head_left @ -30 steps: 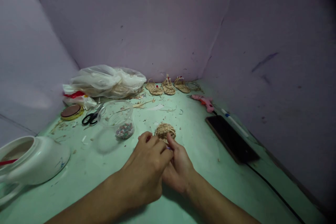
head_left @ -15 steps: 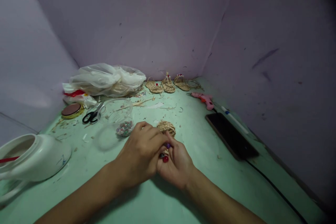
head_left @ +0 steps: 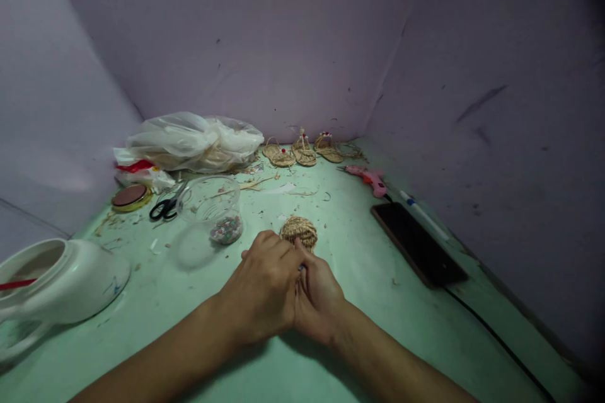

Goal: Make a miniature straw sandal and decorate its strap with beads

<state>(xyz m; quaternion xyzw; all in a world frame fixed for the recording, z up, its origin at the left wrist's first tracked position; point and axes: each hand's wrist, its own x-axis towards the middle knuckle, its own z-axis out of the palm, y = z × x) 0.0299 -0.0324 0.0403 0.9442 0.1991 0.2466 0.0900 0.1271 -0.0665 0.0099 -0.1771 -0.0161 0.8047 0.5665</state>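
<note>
Both hands pressed together, left hand [head_left: 265, 289], right hand [head_left: 319, 296], woven straw piece [head_left: 299, 231] beside fingertips

No text, label or number is legible anywhere.

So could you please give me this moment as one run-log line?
left hand: closed, against right | right hand: pinching woven straw piece | bead cup: nearby

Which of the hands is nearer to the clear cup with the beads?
Left. The left hand is just right of and below the clear cup; the right hand lies further right, behind the left one.
</note>
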